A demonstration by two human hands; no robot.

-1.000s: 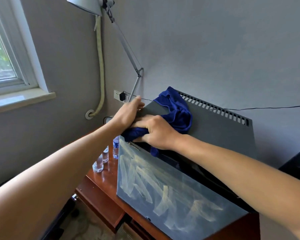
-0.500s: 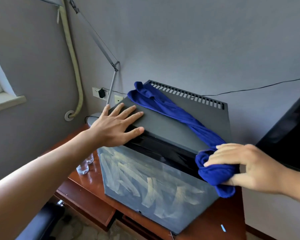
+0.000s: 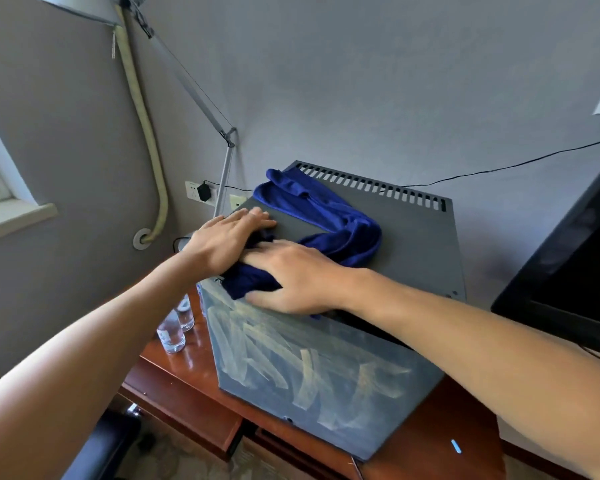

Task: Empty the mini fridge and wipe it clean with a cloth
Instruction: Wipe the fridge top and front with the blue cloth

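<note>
A grey mini fridge point(image 3: 413, 244) stands on a wooden desk point(image 3: 181, 372), its smeared door point(image 3: 309, 375) shut and facing me. A blue cloth point(image 3: 326, 209) lies across the fridge top, one end bunched at the front left edge. My right hand point(image 3: 298, 278) presses that bunched end against the top edge of the door, fingers fairly straight, thumb low on the door front. My left hand point(image 3: 226, 237) rests flat on the top's left front corner, touching the cloth.
Two clear water bottles point(image 3: 170, 332) stand on the desk just left of the fridge. A desk lamp arm point(image 3: 194, 88) rises behind them. A dark monitor point(image 3: 568, 271) stands close on the right. A wall hose point(image 3: 142, 116) and a window sill point(image 3: 14, 216) are at left.
My right hand has swept the bunched cloth from the fridge's front right corner back to the front left, beside my left hand. The cloth's trailing part has folded up on top.
</note>
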